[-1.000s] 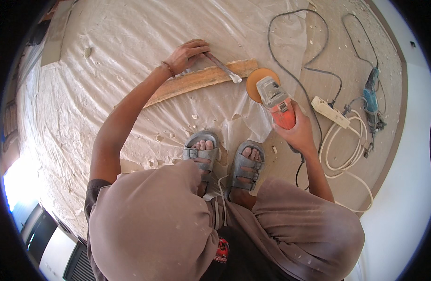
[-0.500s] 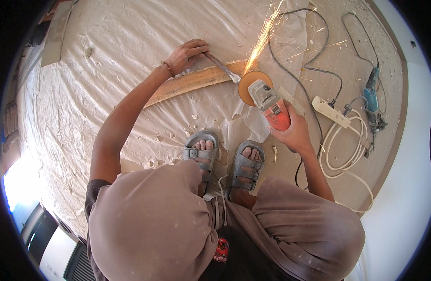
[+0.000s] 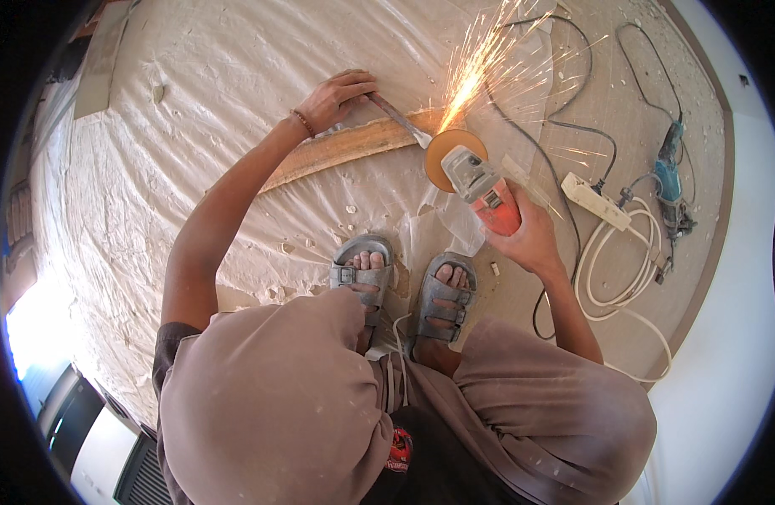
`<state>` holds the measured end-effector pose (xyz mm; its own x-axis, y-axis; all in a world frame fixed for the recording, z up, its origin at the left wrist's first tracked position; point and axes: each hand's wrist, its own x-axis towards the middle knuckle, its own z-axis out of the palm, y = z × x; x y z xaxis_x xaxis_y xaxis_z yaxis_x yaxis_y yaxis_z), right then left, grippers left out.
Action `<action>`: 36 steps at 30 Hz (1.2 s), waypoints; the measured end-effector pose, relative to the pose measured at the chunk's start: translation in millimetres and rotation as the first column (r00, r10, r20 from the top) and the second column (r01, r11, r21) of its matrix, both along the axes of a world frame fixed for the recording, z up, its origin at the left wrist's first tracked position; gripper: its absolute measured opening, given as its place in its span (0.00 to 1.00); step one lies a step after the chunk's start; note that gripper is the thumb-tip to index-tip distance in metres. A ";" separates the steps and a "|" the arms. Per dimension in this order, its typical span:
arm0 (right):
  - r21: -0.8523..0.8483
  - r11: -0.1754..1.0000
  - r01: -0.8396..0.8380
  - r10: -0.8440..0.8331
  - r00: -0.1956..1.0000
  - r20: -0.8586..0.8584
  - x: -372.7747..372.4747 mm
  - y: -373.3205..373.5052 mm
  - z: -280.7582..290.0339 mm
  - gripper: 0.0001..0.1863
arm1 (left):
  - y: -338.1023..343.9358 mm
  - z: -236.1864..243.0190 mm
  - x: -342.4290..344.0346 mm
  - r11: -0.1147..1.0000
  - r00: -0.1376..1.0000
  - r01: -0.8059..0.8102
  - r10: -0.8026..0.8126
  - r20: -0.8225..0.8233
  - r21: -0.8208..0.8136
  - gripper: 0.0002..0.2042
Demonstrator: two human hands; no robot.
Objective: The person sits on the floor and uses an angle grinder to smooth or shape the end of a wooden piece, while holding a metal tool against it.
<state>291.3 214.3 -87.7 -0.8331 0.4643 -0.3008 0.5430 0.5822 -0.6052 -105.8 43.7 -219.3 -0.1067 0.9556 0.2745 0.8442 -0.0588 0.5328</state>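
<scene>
My left hand (image 3: 340, 98) is closed round one end of a chisel (image 3: 396, 116), a metal bar with a bright, widened tip. The bar lies across a plank of wood (image 3: 345, 146) on the plastic sheet. In my right hand (image 3: 530, 229) is a red and grey angle grinder (image 3: 492, 198), gripped by its body. Its brown disc (image 3: 444, 158) meets the chisel's tip, and a spray of sparks (image 3: 467, 84) flies up and to the right from there.
Crumpled plastic sheeting (image 3: 210, 93) covers the floor, strewn with crumbs of debris. On the right lie a white power strip (image 3: 593, 200), a coiled white cord (image 3: 583, 286), a dark cable (image 3: 556, 168) and a blue power tool (image 3: 669, 168). My sandalled feet (image 3: 366, 269) are close below the plank.
The grinder has shifted slightly left and down in my right hand. The sparks spread wider and look denser. My left hand and the chisel have stayed almost in place.
</scene>
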 end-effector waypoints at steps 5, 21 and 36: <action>0.006 1.000 0.007 -0.007 1.000 -0.017 -3.0 -3.5 2.7 0.42 | 0.8 -2.7 0.4 1.000 1.000 -0.006 0.007 -0.020 0.017 0.14; 0.016 0.998 0.056 -0.056 0.998 -0.033 7.9 1.3 -0.4 0.43 | 0.5 -1.7 -0.8 1.000 1.000 0.013 -0.013 -0.020 0.020 0.14; 0.004 1.000 0.027 -0.027 0.999 0.029 -6.0 -8.8 7.7 0.42 | -0.5 -8.2 -3.9 1.000 1.000 -0.002 0.001 -0.024 -0.025 0.13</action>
<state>285.3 205.5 -80.1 -0.8112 0.4877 -0.3227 0.5758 0.5693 -0.5868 -109.7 43.1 -227.5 -0.1016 0.9622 0.2528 0.8568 -0.0445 0.5137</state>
